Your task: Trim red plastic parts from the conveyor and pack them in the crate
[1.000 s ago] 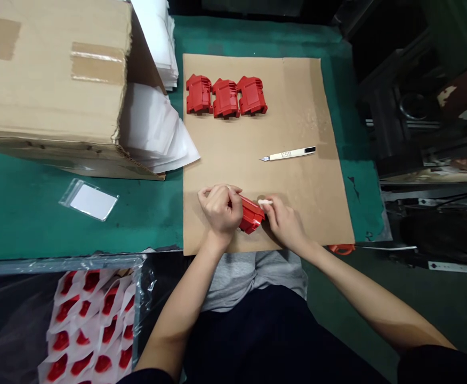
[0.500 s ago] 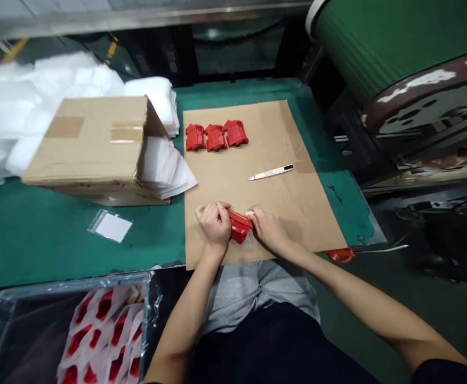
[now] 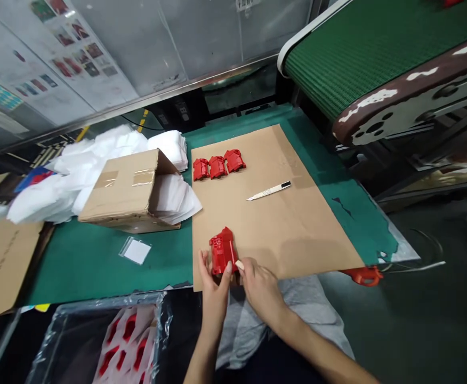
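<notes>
Red plastic housing [image 3: 222, 252] was held up near the front edge of the cardboard sheet [image 3: 297, 224]. The left hand [image 3: 214, 298] gripped it with closed fingers, and the right hand [image 3: 261, 290] pinched a small white piece [image 3: 239, 264] just beside it.

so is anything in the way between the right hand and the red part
Nothing visible is. The right hand is right beside the red plastic part, held in the left hand. Only the small cream piece pinched in the right hand sits between them, at the part's lower right edge.
</notes>
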### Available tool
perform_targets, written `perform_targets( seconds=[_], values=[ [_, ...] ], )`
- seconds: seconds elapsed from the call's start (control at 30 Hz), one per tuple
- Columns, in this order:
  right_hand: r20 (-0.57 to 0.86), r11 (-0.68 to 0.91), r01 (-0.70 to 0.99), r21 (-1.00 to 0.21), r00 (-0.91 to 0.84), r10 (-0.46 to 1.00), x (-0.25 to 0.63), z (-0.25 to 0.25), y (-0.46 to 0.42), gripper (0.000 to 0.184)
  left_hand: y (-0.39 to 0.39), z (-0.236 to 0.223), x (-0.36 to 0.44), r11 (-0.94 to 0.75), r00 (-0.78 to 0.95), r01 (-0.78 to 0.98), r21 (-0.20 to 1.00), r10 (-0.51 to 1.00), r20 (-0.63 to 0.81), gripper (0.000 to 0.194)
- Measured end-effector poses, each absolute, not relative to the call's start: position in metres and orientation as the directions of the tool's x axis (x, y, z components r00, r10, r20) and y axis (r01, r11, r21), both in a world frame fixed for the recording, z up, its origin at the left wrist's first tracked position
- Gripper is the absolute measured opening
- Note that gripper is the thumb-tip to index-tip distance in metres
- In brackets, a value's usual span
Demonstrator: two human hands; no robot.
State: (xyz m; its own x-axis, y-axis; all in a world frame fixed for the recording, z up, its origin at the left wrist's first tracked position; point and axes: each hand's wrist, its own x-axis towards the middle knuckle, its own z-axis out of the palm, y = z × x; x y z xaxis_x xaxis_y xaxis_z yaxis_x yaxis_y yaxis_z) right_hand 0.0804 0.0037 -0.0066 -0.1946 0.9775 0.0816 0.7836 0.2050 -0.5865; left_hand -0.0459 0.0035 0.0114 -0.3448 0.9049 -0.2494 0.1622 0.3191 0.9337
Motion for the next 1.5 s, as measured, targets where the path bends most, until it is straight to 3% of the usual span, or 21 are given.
perform_targets(
  seconds=[0.13,0.2,0.27,0.33,0.4,0.53,0.67,0.77,0.87,1.0,1.23,1.5],
  values=[
    [0.161,0.262,0.64,-0.723,-0.213,0.964,0.098,-0.012,-0.008,0.027,0.017,0.034,-0.074,0.122,-0.03,0.495,0.86,0.992,-0.124,0.083],
    [0.172,0.233,0.58,-0.78,-0.159,0.972,0.112,-0.012,-0.008,0.025,0.023,0.041,-0.084,-0.135,0.168,0.707,0.695,0.986,0.021,0.077],
    [0.133,0.163,0.524,-0.836,-0.095,0.987,0.125,-0.009,-0.006,0.022,0.023,0.042,-0.087,-0.373,0.353,0.819,0.436,0.926,0.129,0.077],
    [0.074,0.08,0.452,-0.889,-0.03,0.997,0.131,-0.006,-0.004,0.022,0.017,0.037,-0.08,-0.478,0.446,0.848,0.23,0.877,0.176,0.076],
    [0.021,0.013,0.357,-0.934,0.02,1.0,0.132,-0.003,0.001,0.023,0.01,0.032,-0.067,-0.451,0.416,0.879,0.157,0.884,0.212,0.075],
    [0.007,-0.001,0.243,-0.97,0.031,0.999,0.125,0.002,0.018,0.025,0.01,0.033,-0.039,-0.219,0.168,0.96,0.174,0.949,0.267,0.085],
    [0.185,0.202,0.346,-0.916,-0.08,0.979,0.119,0.006,0.041,0.026,0.038,0.047,-0.026,-0.071,0.068,0.996,0.055,0.996,0.053,0.082],
    [0.305,0.373,0.463,-0.804,-0.218,0.927,0.115,0.006,0.054,0.027,0.06,0.055,-0.028,-0.172,0.172,0.985,0.014,0.975,-0.138,0.072],
    [0.367,0.455,0.53,-0.715,-0.269,0.89,0.11,0.003,0.066,0.03,0.074,0.056,-0.033,-0.294,0.302,0.953,0.068,0.918,-0.256,0.073],
    [0.38,0.46,0.598,-0.656,-0.265,0.886,0.103,-0.003,0.075,0.039,0.083,0.055,-0.04,-0.35,0.371,0.929,0.125,0.883,-0.287,0.066],
    [0.204,0.402,0.642,-0.653,-0.361,0.91,0.113,-0.002,0.072,0.045,0.09,0.055,-0.042,-0.337,0.38,0.924,0.181,0.863,-0.332,0.067],
    [0.275,0.441,0.59,-0.676,-0.354,0.894,0.112,-0.003,0.073,0.037,0.092,0.058,-0.04,-0.299,0.355,0.934,0.194,0.839,-0.413,0.067]
  ],
)
